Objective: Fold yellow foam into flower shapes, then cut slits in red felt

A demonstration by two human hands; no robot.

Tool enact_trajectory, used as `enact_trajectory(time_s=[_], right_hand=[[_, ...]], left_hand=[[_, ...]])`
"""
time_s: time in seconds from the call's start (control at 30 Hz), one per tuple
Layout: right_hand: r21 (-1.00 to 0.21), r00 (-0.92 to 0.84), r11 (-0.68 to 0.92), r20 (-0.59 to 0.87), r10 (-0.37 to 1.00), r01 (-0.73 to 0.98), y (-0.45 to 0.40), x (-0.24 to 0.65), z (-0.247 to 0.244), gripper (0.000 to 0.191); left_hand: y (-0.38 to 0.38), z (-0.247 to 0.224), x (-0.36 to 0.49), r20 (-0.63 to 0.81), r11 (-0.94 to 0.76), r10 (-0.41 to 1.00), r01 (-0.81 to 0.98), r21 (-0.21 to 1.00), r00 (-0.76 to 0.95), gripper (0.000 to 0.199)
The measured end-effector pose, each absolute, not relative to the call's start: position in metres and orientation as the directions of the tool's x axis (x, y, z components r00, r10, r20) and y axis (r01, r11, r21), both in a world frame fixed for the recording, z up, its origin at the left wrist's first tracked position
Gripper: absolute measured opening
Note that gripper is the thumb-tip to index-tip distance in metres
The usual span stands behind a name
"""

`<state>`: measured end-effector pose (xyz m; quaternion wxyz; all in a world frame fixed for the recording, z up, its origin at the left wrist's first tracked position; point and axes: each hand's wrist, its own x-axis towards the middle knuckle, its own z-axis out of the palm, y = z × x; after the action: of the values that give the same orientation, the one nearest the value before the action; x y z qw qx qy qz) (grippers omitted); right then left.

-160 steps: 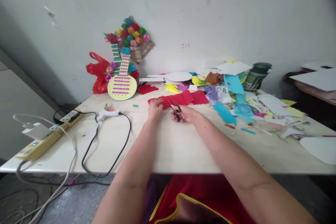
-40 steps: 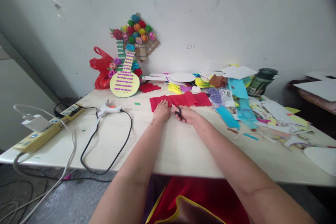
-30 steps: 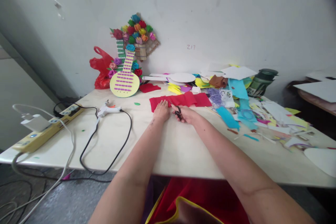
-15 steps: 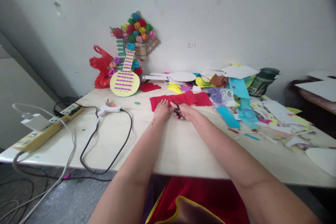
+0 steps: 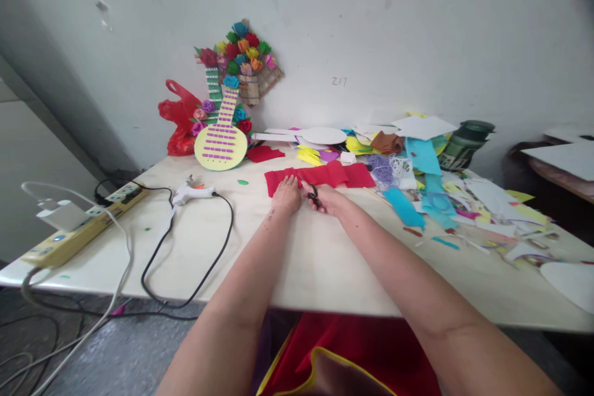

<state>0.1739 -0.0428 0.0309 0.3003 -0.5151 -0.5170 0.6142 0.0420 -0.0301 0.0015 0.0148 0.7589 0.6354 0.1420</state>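
Observation:
A strip of red crepe-like paper point(image 5: 331, 174) lies across the table in front of me, its surface wrinkled. My left hand point(image 5: 286, 193) rests on the left part of this strip, fingers stretched out and pressing it down. Close beside it, my right hand point(image 5: 326, 198) is closed around black-handled scissors point(image 5: 314, 195) at the strip's near edge. The scissor blades are hard to make out against the red paper and the left fingertips.
On the left are a white glue gun point(image 5: 192, 192) with a looping black cord and a yellow power strip point(image 5: 88, 226). Behind stands a yellow paper lute point(image 5: 221, 147). Paper scraps point(image 5: 403, 207), yarn point(image 5: 383, 168) and a dark green bottle point(image 5: 465, 145) crowd the right.
Hardly anything differs. My right hand and the scissors have shifted very slightly; my left hand stays in place on the red paper.

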Motion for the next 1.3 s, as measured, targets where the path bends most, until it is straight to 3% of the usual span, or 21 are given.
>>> enact_trajectory(time_s=[0.27, 0.6, 1.3], right_hand=[[-0.956, -0.286, -0.249, -0.285, 0.915, 0.154, -0.043, 0.174, 0.027, 0.042], [-0.919, -0.348, -0.328, -0.388, 0.853, 0.22, -0.036, 0.177, 0.037, 0.046], [-0.945, -0.313, -0.274, -0.319, 0.895, 0.18, -0.036, 0.174, 0.031, 0.046]], left_hand=[[-0.028, 0.0, 0.042, 0.194, -0.183, 0.971, 0.957, 0.223, 0.14, 0.051], [-0.028, -0.001, 0.042, 0.201, -0.193, 0.968, 0.957, 0.217, 0.149, 0.052], [-0.028, 0.0, 0.042, 0.196, -0.178, 0.971, 0.96, 0.215, 0.136, 0.051]])
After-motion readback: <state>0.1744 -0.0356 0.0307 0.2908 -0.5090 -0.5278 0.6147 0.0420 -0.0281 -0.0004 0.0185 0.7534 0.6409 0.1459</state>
